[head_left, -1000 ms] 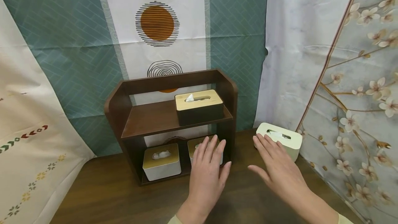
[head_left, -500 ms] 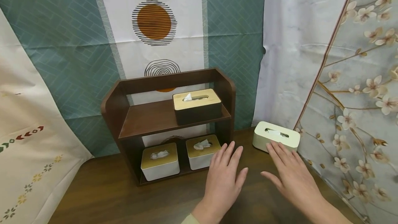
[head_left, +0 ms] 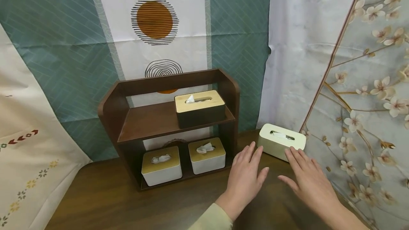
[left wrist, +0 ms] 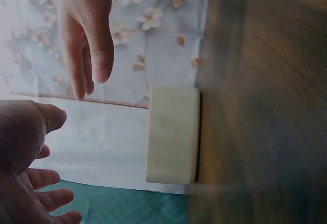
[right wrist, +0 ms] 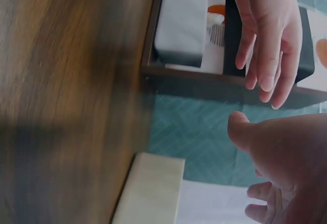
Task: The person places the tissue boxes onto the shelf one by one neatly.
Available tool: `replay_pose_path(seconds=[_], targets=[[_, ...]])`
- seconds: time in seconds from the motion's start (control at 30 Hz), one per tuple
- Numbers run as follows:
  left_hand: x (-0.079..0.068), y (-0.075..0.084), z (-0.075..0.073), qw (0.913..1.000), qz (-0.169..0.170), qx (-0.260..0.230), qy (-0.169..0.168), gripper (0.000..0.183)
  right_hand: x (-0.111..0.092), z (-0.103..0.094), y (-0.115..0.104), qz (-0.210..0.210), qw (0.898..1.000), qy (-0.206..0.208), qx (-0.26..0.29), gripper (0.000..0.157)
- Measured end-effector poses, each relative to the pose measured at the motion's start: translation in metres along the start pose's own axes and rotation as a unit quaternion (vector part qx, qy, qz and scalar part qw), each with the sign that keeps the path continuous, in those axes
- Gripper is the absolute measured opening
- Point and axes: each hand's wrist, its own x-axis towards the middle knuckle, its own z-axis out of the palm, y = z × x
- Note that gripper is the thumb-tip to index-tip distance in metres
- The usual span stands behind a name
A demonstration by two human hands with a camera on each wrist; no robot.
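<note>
My left hand (head_left: 245, 175) hovers over the table with its fingers extended, just left of a pale green tissue box (head_left: 277, 144) in the head view. My right hand (head_left: 309, 180) reaches forward on the other side, its fingertips overlapping the box's front right corner in that view. Both hands hold nothing. A white tissue shows in the slot on the box's top. In the left wrist view the pale green box (left wrist: 173, 134) stands on the table, apart from the left hand (left wrist: 25, 168) and the right hand (left wrist: 87, 35).
A dark brown two-tier shelf (head_left: 153, 120) stands to the left. Its upper tier bears a black tissue box (head_left: 200, 114) with a wooden lid. Below sit two white tissue boxes, left (head_left: 162, 175) and right (head_left: 209, 165). Patterned cloths hang behind and beside the table (head_left: 105, 194).
Both hands have moved right. The left hand has left its place before the right white box, and come nearer the pale green box. The view has shifted slightly; the boxes stay put.
</note>
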Motion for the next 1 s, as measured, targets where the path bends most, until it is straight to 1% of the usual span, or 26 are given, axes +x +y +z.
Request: replay_pose_path(seconds=[0.13, 0.33, 0.5, 0.73, 0.87, 1.0], targets=[[0.009, -0.001, 0.012, 0.9998, -0.013, -0.002, -0.018, 0.063, 0.001, 0.005, 0.010, 0.009, 1.000, -0.005, -0.004, 0.096], [0.024, -0.006, 0.023, 0.9983, -0.032, -0.011, -0.048, 0.065, 0.005, 0.010, 0.024, 0.035, 0.999, -0.015, -0.009, 0.092], [0.034, -0.008, 0.030, 0.9971, -0.047, -0.033, -0.049, 0.064, 0.005, 0.015, 0.032, 0.042, 0.999, -0.008, -0.015, 0.090], [0.045, -0.007, 0.038, 0.9940, -0.067, -0.073, -0.047, 0.065, 0.004, 0.021, 0.046, 0.051, 0.999, -0.013, -0.005, 0.087], [0.050, -0.006, 0.044, 0.9930, -0.074, -0.079, -0.047, 0.065, 0.003, 0.023, 0.052, 0.061, 0.998, -0.019, -0.001, 0.087], [0.056, -0.007, 0.047, 0.9915, -0.081, -0.084, -0.057, 0.065, 0.007, 0.025, 0.055, 0.061, 0.998, -0.020, -0.005, 0.086]])
